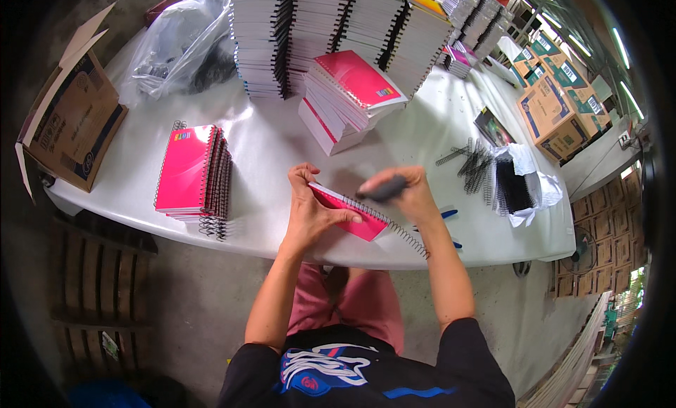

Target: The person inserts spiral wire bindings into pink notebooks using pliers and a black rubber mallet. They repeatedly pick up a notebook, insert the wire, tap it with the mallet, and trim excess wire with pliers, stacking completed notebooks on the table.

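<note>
A pink-covered notebook [365, 227] is tilted on edge near the table's front, with my left hand [308, 209] closed around its left end, thumb across the cover. Along its upper edge runs a black spiral coil [403, 233], whose loose end sticks out past the notebook to the lower right. My right hand [415, 189] is wrapped around a dark, rounded handle-like object [386, 189], somewhat blurred, just above the coil. What kind of tool it is cannot be made out. Two blue pen-like tools [448, 213] lie beside my right forearm, partly hidden by it.
Left, a stack of coiled pink notebooks [184, 170]; ahead, a pile of pink-covered page blocks [352, 80] before tall bound stacks [260, 45]. Loose black coils [476, 170] lie right, beside a white-wrapped coil bundle [512, 186]. An open carton [74, 119] stands at the left edge.
</note>
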`<state>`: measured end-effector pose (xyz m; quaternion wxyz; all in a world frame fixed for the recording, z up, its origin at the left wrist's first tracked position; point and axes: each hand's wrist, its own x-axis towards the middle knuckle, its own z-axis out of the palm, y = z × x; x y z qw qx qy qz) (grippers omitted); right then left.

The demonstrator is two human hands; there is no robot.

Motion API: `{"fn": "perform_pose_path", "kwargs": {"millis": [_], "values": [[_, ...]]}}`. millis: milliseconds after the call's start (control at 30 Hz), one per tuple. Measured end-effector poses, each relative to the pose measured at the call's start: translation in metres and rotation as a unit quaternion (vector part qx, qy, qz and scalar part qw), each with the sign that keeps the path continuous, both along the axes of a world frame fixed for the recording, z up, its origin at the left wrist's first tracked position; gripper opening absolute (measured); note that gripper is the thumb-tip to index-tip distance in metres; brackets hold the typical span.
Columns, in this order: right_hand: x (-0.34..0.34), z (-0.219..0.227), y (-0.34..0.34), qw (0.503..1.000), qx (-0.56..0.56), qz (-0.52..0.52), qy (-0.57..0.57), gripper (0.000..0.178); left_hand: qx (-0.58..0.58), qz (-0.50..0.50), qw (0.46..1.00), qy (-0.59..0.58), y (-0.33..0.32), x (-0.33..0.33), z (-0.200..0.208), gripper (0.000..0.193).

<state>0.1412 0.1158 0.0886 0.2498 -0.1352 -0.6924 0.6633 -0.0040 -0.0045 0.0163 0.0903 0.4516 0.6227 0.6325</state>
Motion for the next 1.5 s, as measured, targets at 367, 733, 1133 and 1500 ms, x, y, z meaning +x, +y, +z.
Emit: {"fn": "perform_pose_path", "kwargs": {"millis": [367,733,1133,1500], "values": [[-0.015,-0.012,0.004,0.982,0.136,-0.017,-0.127,0.022,-0.024,-0.058,0.996,-0.058,-0.006,-0.003,0.005,0.099],[0.003,-0.005,0.020,0.925,0.306,-0.155,-0.167,0.049,-0.028,-0.075,0.991,-0.109,-0.007,-0.004,0.000,0.077],[0.174,-0.055,0.002,0.792,0.479,-0.213,-0.313,0.053,0.048,-0.043,0.950,-0.307,-0.018,0.008,0.008,0.024],[0.053,0.039,-0.113,0.802,0.481,-0.298,-0.190,0.035,0.084,0.163,0.980,0.080,-0.024,0.036,0.046,0.026]]}}
